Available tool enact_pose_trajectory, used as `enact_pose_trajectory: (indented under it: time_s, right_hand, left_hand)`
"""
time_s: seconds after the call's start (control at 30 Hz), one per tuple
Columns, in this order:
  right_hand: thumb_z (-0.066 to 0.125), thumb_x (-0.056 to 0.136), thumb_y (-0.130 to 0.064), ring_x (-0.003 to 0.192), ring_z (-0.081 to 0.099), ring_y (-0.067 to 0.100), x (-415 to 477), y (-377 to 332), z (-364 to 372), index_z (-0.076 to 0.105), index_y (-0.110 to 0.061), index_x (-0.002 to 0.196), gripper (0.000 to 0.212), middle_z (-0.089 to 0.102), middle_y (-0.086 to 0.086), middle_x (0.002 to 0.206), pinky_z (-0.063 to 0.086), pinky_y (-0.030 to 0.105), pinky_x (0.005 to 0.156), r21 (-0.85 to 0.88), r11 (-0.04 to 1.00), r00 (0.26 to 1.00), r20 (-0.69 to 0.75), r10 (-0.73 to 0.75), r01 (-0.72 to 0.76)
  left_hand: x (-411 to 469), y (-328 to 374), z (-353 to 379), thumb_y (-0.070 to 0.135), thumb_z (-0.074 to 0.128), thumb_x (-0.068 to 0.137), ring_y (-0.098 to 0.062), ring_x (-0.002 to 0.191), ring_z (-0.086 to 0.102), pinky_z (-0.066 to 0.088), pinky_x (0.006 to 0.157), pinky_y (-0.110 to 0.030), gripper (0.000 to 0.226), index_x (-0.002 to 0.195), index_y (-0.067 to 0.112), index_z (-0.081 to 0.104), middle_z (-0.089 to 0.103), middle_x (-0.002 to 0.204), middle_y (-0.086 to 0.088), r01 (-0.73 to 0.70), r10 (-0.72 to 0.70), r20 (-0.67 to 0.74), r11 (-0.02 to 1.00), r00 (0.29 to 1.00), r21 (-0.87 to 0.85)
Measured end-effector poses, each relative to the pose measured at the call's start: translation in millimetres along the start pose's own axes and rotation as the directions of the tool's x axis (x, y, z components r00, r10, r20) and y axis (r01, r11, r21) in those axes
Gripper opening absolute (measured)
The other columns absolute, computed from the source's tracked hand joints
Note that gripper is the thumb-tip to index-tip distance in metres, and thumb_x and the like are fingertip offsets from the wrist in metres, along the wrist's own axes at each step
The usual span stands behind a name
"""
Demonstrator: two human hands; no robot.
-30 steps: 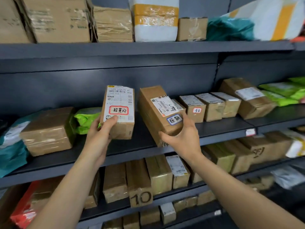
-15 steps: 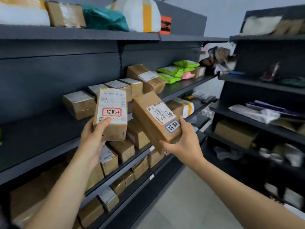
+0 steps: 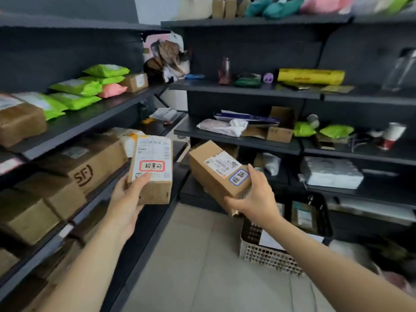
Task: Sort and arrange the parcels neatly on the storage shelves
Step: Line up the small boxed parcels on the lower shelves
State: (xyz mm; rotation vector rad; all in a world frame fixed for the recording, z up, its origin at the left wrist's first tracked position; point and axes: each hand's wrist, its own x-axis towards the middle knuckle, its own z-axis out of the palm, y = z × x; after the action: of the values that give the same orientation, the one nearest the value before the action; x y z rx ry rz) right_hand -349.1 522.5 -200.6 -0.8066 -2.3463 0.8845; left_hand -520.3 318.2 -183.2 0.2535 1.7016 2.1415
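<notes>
"Starting on the left, what does the left grip have?"

"The red-labelled parcel, held upright in the air beside the left shelves. The thumb lies across the label face, the fingers wrap behind, and the forearm reaches up and forward."

"And the right grip?"

"It is closed round the near end of the blue-labelled parcel, which tilts away toward the right shelves. The thumb rests on top by the blue mark, and the arm is extended. Neither parcel touches a shelf."

"How should the person place them well?"

"Probably read both marks and pick a bare stretch of shelf for each. Then set them down one at a time, flat, label outward, square with the neighbours, keeping clear of the basket below."
</notes>
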Motion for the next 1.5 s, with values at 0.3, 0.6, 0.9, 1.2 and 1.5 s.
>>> enact_pose_trajectory:
  time_s: [0.3,0.6,0.9,1.2,1.5]
  right_hand:
    - [0.079,0.069,-0.040,0.124,0.038,0.011,46.6,145.1,-103.1,0.017,-0.013,0.150,0.105,0.036,-0.001,0.138,0.029,0.017,0.090,-0.078,0.975,0.966,-0.174,0.193,-0.209]
    - [0.080,0.067,-0.039,0.122,0.040,0.017,112.1,256.6,-120.5,0.019,-0.012,0.149,0.105,0.033,0.003,0.138,0.036,0.027,0.095,-0.151,0.884,0.885,-0.236,0.403,-0.442]
    - [0.081,0.061,-0.025,0.114,0.042,0.010,217.1,352.2,-106.2,0.020,-0.010,0.148,0.107,0.028,0.000,0.132,0.036,0.019,0.095,-0.113,0.774,0.779,-0.175,0.602,-0.623]
    - [0.070,0.037,-0.063,0.113,0.040,0.017,247.9,466.9,-81.8,0.039,-0.015,0.135,0.113,0.037,-0.003,0.120,0.035,0.027,0.100,-0.273,0.744,0.771,0.012,0.637,-0.610]
    - [0.083,0.057,-0.034,0.118,0.034,0.020,242.9,598.3,-50.3,0.031,-0.018,0.138,0.097,0.035,0.000,0.130,0.031,0.029,0.103,-0.398,0.764,0.719,0.292,0.630,-0.508]
  left_hand:
    - [53.2,-66.5,180.2,0.025,0.066,0.084,-0.011,0.097,0.064,0.048,0.083,-0.030,0.030,0.112,0.026,0.059,0.070,0.105,0.003,0.071,-0.089,0.226,0.994,0.970,0.085]
    - [165.0,-144.0,301.7,0.023,0.068,0.084,-0.011,0.102,0.061,0.047,0.078,-0.026,0.050,0.130,0.024,0.050,0.066,0.115,0.001,0.180,-0.227,0.361,0.971,0.905,0.160]
    - [301.1,-231.9,402.6,0.032,0.074,0.076,-0.013,0.109,0.058,0.044,0.094,-0.034,0.058,0.129,0.032,0.051,0.065,0.117,0.005,0.270,-0.395,0.449,0.909,0.801,0.317]
    - [344.0,-332.3,453.4,0.033,0.081,0.069,-0.015,0.108,0.062,0.048,0.086,-0.031,0.065,0.128,0.030,0.052,0.067,0.115,0.004,0.345,-0.527,0.408,0.829,0.746,0.441]
    - [334.1,-419.5,477.5,0.038,0.088,0.048,-0.016,0.102,0.066,0.050,0.083,-0.031,0.087,0.126,0.028,0.052,0.068,0.113,0.002,0.454,-0.615,0.260,0.752,0.745,0.478]
